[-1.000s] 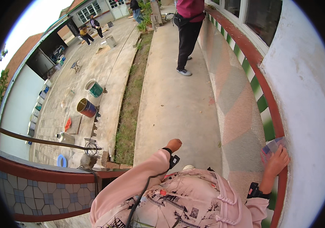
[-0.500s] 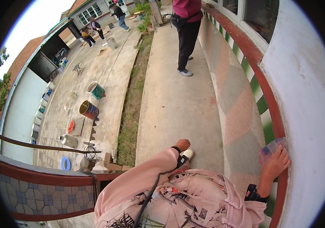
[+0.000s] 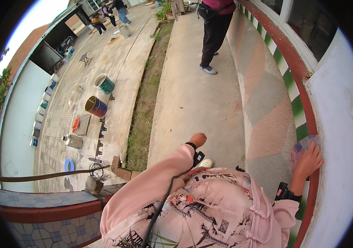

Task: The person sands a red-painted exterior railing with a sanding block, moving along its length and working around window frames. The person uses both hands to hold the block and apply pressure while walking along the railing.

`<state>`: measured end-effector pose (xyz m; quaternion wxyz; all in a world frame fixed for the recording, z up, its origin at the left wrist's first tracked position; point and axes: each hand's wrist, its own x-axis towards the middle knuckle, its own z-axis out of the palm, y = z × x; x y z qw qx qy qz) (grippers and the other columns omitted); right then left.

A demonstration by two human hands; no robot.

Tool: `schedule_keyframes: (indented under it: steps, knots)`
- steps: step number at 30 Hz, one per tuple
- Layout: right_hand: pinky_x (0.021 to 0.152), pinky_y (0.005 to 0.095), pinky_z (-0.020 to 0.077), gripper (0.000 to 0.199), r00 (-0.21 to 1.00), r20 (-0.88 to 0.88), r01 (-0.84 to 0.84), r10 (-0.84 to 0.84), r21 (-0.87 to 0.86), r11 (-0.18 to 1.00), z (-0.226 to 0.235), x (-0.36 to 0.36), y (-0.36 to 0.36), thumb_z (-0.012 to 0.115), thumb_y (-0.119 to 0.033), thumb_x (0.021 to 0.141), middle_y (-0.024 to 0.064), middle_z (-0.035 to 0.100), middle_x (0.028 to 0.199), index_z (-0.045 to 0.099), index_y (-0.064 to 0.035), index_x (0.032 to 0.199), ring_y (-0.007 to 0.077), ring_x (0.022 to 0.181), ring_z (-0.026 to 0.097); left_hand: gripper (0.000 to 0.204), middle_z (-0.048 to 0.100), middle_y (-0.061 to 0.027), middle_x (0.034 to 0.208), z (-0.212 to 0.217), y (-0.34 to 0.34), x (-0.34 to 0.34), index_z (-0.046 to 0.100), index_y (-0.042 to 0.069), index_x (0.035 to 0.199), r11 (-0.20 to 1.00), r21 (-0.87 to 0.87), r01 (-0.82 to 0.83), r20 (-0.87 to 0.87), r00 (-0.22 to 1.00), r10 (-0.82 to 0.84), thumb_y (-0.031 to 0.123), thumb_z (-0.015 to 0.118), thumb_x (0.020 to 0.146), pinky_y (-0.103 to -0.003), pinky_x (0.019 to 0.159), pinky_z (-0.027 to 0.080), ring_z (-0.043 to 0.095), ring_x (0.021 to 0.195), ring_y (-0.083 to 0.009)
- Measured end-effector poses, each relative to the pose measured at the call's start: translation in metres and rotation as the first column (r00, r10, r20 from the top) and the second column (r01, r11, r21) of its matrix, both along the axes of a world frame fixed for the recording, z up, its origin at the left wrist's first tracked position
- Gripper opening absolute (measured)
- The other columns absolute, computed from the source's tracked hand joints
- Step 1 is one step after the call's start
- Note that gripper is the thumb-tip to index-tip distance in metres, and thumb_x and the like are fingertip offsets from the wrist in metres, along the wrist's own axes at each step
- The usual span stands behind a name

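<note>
My right hand presses a crumpled cloth against the red ledge of the wall, fingers spread over it. A black band sits on that wrist. My left hand hangs free over the concrete walkway, fingers curled into a loose fist with nothing in it; a black band is on that wrist too. My pink patterned top fills the lower middle of the view.
A person in dark trousers stands further along the walkway. A grass strip borders it. In the yard lie a green bucket, a blue-and-orange drum and a metal kettle. A tiled low wall is at lower left.
My right hand has slid along the ledge with the cloth. My left arm has swung slightly and the view has shifted forward along the walkway.
</note>
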<state>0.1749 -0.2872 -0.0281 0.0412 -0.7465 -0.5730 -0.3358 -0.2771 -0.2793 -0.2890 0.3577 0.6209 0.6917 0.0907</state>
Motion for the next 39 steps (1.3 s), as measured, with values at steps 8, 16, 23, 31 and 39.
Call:
schedule_keyframes:
  steps: [8, 16, 23, 31, 39]
  knots:
    - [0.094, 0.0506, 0.0396, 0.044, 0.999, 0.022, -0.042, 0.041, 0.013, 0.999, 0.001, -0.008, 0.049, 0.063, -0.016, 0.085, 0.0034, 0.056, 0.126, 0.055, -0.0197, 0.128, 0.0272, 0.111, 0.053, 0.026, 0.071, -0.0127, 0.081, -0.009, -0.019, -0.026, 0.071, 0.007, 0.1, 0.998, -0.022, -0.056, 0.044, 0.997, 0.057, 0.017, 0.055, 0.082, -0.035, 0.071, 0.053, 0.068, 0.075, -0.0247]
    - [0.091, 0.045, 0.0442, 0.043, 0.988, -0.041, -0.147, 0.15, 0.064, 0.987, 0.005, -0.005, 0.012, 0.061, -0.01, 0.084, 0.0047, 0.056, 0.124, 0.058, -0.0199, 0.126, 0.0271, 0.11, 0.055, 0.016, 0.065, 0.0007, 0.107, -0.056, -0.003, -0.017, 0.068, 0.014, 0.092, 0.928, -0.076, 0.366, -0.272, 0.887, -0.372, 0.009, 0.068, 0.077, -0.028, 0.087, 0.05, 0.057, 0.109, -0.0177]
    - [0.095, 0.0462, 0.042, 0.049, 0.984, -0.162, -0.071, 0.077, 0.039, 0.997, 0.015, 0.007, -0.078, 0.065, -0.006, 0.08, 0.0053, 0.056, 0.123, 0.058, -0.0184, 0.126, 0.0291, 0.112, 0.053, 0.023, 0.065, -0.0022, 0.106, -0.056, 0.013, 0.033, 0.067, 0.008, 0.101, 0.948, -0.173, 0.269, 0.06, 0.963, -0.262, 0.001, 0.063, 0.08, -0.027, 0.08, 0.053, 0.063, 0.097, -0.0153]
    - [0.098, 0.0473, 0.0391, 0.055, 0.963, -0.263, 0.066, -0.055, 0.033, 0.997, 0.029, 0.025, -0.192, 0.07, -0.001, 0.071, 0.0061, 0.055, 0.124, 0.06, -0.0165, 0.123, 0.0304, 0.114, 0.052, 0.018, 0.066, -0.0033, 0.093, -0.064, 0.035, 0.09, 0.065, 0.004, 0.103, 0.887, -0.04, 0.459, 0.135, 0.882, -0.451, 0.001, 0.055, 0.088, -0.025, 0.064, 0.052, 0.064, 0.076, -0.012]
    - [0.096, 0.046, 0.0386, 0.056, 0.942, -0.331, 0.068, -0.049, 0.047, 0.997, 0.029, 0.03, -0.198, 0.071, -0.001, 0.067, 0.0067, 0.056, 0.122, 0.062, -0.0161, 0.12, 0.0305, 0.112, 0.051, 0.025, 0.069, -0.011, 0.097, -0.031, 0.045, 0.116, 0.07, 0.007, 0.1, 0.907, -0.103, 0.408, 0.245, 0.894, -0.375, 0.017, 0.054, 0.084, -0.035, 0.081, 0.05, 0.063, 0.09, -0.0261]
